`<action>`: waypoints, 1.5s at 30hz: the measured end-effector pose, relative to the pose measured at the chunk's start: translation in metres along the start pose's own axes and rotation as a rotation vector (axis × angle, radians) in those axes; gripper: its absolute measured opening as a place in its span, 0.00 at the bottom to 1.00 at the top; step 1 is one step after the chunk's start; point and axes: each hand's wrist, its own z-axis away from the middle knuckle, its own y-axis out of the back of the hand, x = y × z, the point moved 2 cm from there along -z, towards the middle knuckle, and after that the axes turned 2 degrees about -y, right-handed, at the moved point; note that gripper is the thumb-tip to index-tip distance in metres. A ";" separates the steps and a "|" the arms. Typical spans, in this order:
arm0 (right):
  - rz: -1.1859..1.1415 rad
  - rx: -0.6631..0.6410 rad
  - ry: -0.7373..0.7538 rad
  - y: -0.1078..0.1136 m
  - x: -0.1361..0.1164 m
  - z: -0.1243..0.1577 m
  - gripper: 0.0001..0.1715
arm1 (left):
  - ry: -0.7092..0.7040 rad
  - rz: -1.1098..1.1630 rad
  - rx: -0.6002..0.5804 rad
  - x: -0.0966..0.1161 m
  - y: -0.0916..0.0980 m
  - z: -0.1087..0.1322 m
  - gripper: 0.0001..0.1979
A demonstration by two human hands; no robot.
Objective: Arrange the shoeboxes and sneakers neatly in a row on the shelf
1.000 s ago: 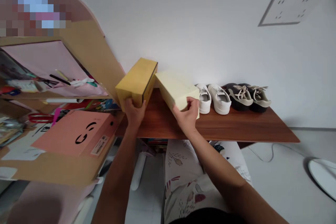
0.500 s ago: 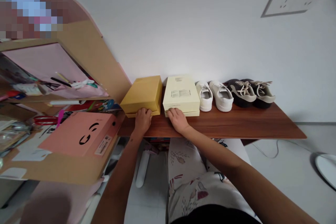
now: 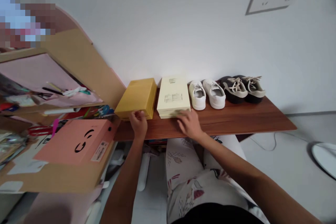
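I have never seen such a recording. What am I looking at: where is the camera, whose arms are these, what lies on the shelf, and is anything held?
No machine here: a person wears one camera on the head, looking forward and down, so both bare arms are that person's own. The left hand touches the front of the yellow box; the right hand, open and blurred, is at the front of the cream box beside it. Both boxes lie flat on a wooden shelf, with white shoes and dark shoes further right. A pink box lies lower left. Neither hand has a grip on anything.
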 end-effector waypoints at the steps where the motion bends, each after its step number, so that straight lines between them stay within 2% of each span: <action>1: 0.047 0.080 -0.109 0.017 0.020 0.003 0.17 | -0.050 0.009 -0.010 0.021 -0.012 0.012 0.11; 2: 0.101 0.173 -0.243 0.034 0.041 0.004 0.19 | -0.129 0.029 -0.066 0.045 -0.027 0.027 0.12; 4: 0.185 0.285 -0.464 0.061 0.084 0.000 0.26 | -0.339 0.095 -0.293 0.097 -0.067 0.057 0.15; 6: 0.201 0.251 -0.593 0.076 0.121 -0.009 0.31 | -0.497 0.126 -0.534 0.146 -0.115 0.082 0.17; 7: 0.181 0.203 -0.634 0.079 0.135 -0.014 0.32 | -0.523 0.105 -0.608 0.166 -0.139 0.090 0.20; 8: 0.148 0.149 -0.662 0.080 0.146 -0.017 0.32 | -0.498 0.050 -0.634 0.181 -0.162 0.093 0.21; 10: 0.067 0.094 -0.708 0.082 0.162 -0.020 0.29 | -0.377 -0.099 -0.629 0.198 -0.199 0.090 0.21; 12: -0.025 0.144 -0.776 0.086 0.171 -0.015 0.26 | -0.255 -0.193 -0.628 0.202 -0.222 0.080 0.15; 14: -0.182 0.268 -0.877 0.089 0.178 -0.005 0.26 | -0.167 -0.186 -0.642 0.199 -0.229 0.070 0.08; 16: -0.427 0.395 -0.981 0.088 0.182 0.006 0.27 | -0.096 -0.105 -0.595 0.193 -0.227 0.063 0.05; 19: -0.774 0.499 -1.078 0.078 0.182 0.016 0.29 | 0.039 0.053 -0.399 0.188 -0.223 0.058 0.06; 21: -0.870 0.511 -1.127 0.070 0.179 0.019 0.30 | 0.151 0.154 -0.286 0.185 -0.227 0.060 0.07; 24: -0.744 0.473 -1.128 0.070 0.173 0.029 0.33 | 0.249 0.255 -0.221 0.181 -0.237 0.070 0.08; 27: -0.369 0.449 -0.957 0.088 0.174 0.048 0.34 | 0.237 0.222 -0.157 0.177 -0.236 0.094 0.16; 29: -0.159 0.512 -0.819 0.109 0.184 0.060 0.31 | 0.137 0.156 -0.077 0.180 -0.227 0.119 0.22; 31: -0.001 0.634 -0.734 0.135 0.205 0.065 0.28 | -0.012 0.119 -0.061 0.191 -0.218 0.149 0.26; 33: 0.155 0.730 -0.712 0.160 0.234 0.061 0.29 | -0.169 0.127 -0.130 0.209 -0.215 0.176 0.27; 34: 0.201 0.717 -0.713 0.169 0.250 0.056 0.32 | -0.240 0.148 -0.185 0.220 -0.217 0.187 0.27; 37: 0.101 0.490 -0.693 0.180 0.291 0.039 0.33 | -0.393 0.264 -0.399 0.259 -0.237 0.202 0.26; 39: 0.007 0.495 -0.746 0.181 0.307 0.038 0.30 | -0.438 0.314 -0.546 0.285 -0.262 0.198 0.27; 41: -0.070 0.661 -0.873 0.181 0.314 0.045 0.29 | -0.421 0.263 -0.680 0.308 -0.291 0.185 0.28; 43: -0.157 0.806 -1.007 0.181 0.317 0.053 0.27 | -0.325 0.106 -0.812 0.324 -0.320 0.169 0.28; 45: -0.254 0.840 -1.101 0.181 0.319 0.058 0.26 | -0.210 -0.073 -0.910 0.330 -0.341 0.156 0.22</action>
